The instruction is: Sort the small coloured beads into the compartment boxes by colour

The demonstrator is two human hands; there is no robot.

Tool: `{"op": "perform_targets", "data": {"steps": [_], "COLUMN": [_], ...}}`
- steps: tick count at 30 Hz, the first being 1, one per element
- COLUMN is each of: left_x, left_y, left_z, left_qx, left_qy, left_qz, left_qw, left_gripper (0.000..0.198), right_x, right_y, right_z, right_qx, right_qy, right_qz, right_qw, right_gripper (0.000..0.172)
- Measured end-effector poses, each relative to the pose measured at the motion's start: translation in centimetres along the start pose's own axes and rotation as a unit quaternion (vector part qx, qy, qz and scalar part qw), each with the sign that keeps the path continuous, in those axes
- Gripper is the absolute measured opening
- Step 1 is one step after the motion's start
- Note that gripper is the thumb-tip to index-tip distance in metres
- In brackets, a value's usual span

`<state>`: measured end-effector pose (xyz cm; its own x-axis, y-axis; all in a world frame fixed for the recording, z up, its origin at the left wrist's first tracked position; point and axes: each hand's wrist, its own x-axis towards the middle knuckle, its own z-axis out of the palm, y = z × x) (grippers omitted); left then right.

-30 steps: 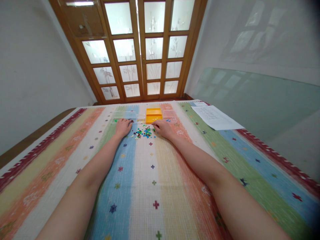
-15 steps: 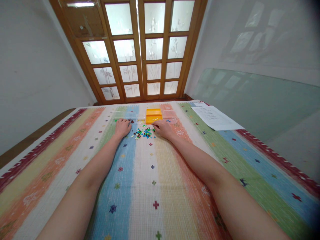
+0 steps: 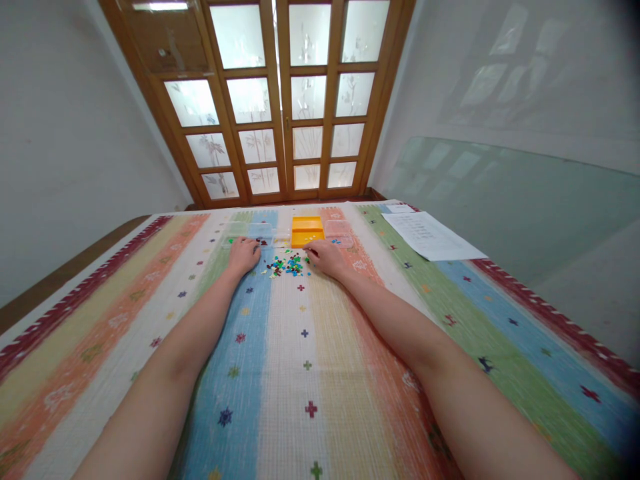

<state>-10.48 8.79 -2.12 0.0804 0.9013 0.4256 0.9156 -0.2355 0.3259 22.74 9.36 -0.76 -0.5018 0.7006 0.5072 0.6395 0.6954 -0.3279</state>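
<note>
A loose pile of small coloured pieces [image 3: 290,265], mostly blue, green, dark red and pale, lies on the tablecloth between my hands. My left hand [image 3: 245,255] rests palm down left of the pile, fingers slightly spread at the near edge of a clear plastic box [image 3: 260,230] with green and dark red pieces in it. On the pile's right side, my right hand [image 3: 325,257] has thumb and index finger pinched together; whatever is between them is too small to make out. Just beyond it stands an orange tray [image 3: 307,224] with a few pale pieces in its near compartment.
Another clear container [image 3: 339,230] with blue pieces stands right of the orange tray. A printed sheet of paper [image 3: 430,237] lies at the far right of the striped tablecloth [image 3: 290,400]. Behind the table are wooden doors with glass panes [image 3: 280,127]; a glass panel [image 3: 500,200] leans along the right wall.
My left hand has shifted very slightly left. My right hand keeps its pinch in nearly the same spot, and the pile looks the same.
</note>
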Motion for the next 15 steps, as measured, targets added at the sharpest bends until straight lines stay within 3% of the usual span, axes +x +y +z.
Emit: {"op": "perform_targets", "data": {"steps": [10,15], "left_x": [0.3,0.5], "left_y": [-0.6,-1.5], "left_z": [0.4,-0.5], "left_qx": [-0.039,-0.083], "left_qy": [0.033,0.116], "left_qz": [-0.019,-0.072], "left_qw": [0.999,0.987], "left_gripper": [0.033,0.034], "right_x": [0.0,0.0], "right_y": [0.1,0.1], "right_z": [0.0,0.1], "right_qx": [0.0,0.003], "right_qy": [0.004,0.009], "right_qz": [-0.01,-0.012], "right_qw": [1.0,1.0], "right_gripper": [0.023,0.023]}}
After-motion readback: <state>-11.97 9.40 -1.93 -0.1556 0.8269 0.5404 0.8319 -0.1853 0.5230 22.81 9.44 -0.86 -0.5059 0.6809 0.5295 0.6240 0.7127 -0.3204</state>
